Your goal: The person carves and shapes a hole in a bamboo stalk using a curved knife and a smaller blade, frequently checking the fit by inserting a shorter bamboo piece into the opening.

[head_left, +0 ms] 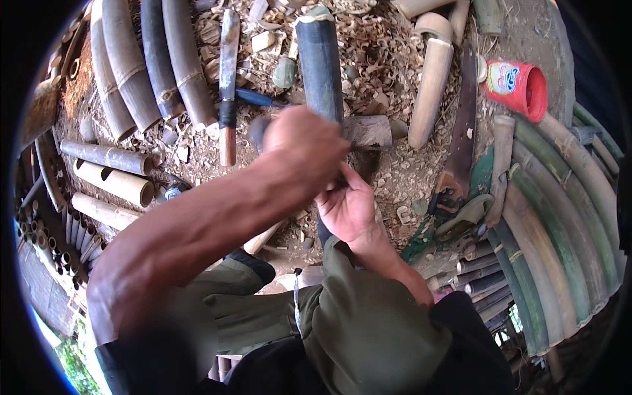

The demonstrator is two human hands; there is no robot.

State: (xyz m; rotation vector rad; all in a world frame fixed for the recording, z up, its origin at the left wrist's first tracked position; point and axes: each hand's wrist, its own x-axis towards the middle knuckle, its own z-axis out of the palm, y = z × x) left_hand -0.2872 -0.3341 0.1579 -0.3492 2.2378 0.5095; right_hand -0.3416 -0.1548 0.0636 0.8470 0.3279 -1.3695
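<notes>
Dark bamboo tube (pixel 319 72), long axis running away from the body, lies mostly beyond both hands; left hand (pixel 304 141), nearer, forms a closed grip, contents hidden; right hand (pixel 352 207) curls, closure unclear.

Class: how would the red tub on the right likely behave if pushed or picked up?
The red tub would probably roll, since it lies on its rounded side. It is likely light for its size, as its open mouth shows a hollow inside. Its rim looks round, suggesting fairly stiff walls.
</notes>
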